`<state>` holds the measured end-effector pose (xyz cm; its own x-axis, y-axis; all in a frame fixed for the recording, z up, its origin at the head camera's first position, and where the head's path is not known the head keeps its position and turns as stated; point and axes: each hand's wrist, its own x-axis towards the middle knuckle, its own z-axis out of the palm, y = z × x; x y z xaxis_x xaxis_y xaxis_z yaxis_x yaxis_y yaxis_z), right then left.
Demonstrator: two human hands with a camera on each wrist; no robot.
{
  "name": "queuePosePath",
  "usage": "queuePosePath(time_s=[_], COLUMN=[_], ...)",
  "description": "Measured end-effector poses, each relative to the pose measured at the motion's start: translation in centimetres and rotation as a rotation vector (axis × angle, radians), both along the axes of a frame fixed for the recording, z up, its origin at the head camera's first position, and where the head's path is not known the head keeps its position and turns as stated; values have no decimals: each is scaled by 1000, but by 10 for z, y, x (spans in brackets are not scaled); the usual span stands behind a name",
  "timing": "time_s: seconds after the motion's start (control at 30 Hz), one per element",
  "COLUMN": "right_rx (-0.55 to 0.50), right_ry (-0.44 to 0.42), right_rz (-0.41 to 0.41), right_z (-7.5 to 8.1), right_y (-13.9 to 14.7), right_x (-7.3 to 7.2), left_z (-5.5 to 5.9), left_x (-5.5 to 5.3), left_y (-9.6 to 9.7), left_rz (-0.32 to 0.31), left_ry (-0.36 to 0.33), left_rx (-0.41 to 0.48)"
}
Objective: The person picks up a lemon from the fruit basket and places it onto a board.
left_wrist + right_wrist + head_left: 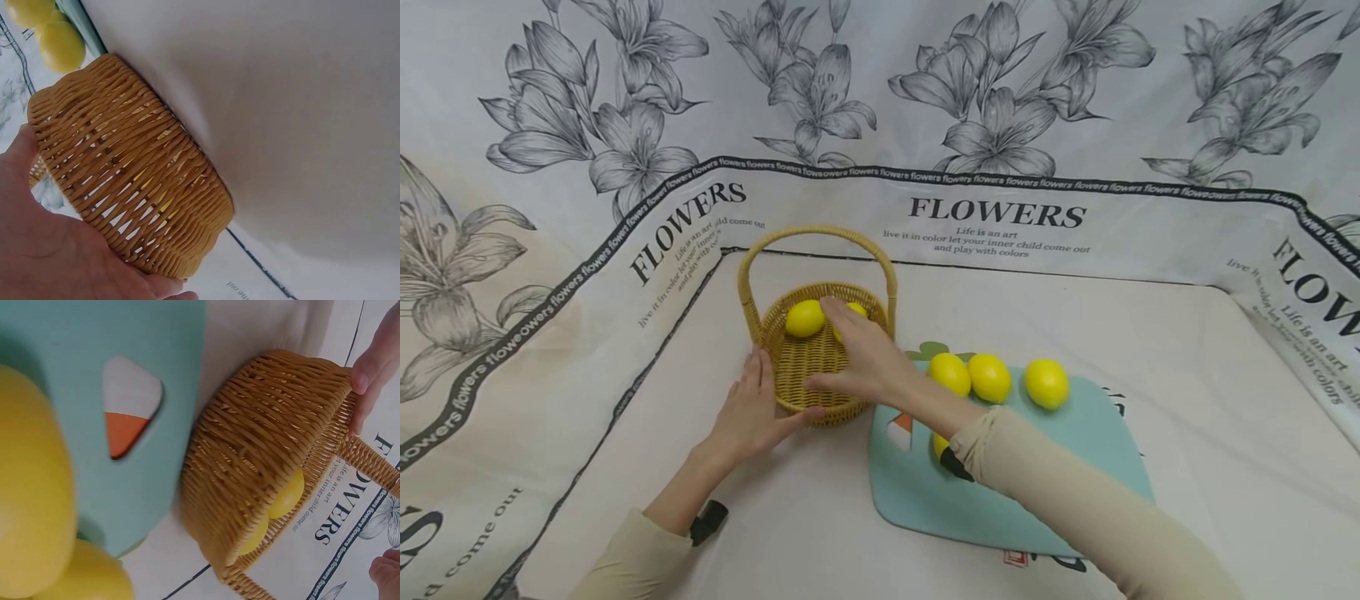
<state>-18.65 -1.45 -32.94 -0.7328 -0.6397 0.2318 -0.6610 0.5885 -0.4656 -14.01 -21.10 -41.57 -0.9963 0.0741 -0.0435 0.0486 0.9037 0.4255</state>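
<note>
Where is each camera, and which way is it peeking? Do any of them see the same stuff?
Head: worn on the head, facing forward and down at the basket, lemons and board; the left hand, right hand and sleeves show.
Left wrist: worn there, facing the basket's outer side; the left hand shows.
Right wrist: worn there, facing the board and basket; the left hand shows at upper right, and a fingertip at lower right, probably the right hand's.
Both wrist views share the basket, lemons, board and left hand.
</note>
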Motion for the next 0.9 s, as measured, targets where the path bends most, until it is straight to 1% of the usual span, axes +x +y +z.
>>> queuePosePath(time_s=[0.2, 0.4, 0.6, 0.7, 0.9], right_rx=[37, 83, 105, 133, 164], right_ry=[6, 7, -23, -39, -37], right_rz=[1, -4, -43, -61, -74], right_z=[4, 3, -1, -4, -11], right_y=[-19, -31, -39, -43, -48], right_x=[-14, -24, -37, -44, -54], left_z=[0, -1, 1, 1, 3], left_x=[-2, -3, -2, -1, 0], left_y=[1, 2, 3, 2, 0], left_rz=[-4, -6, -18, -14, -6], left_ry=[21, 9, 13, 10, -1], left_rx=[8, 4, 8, 2, 4])
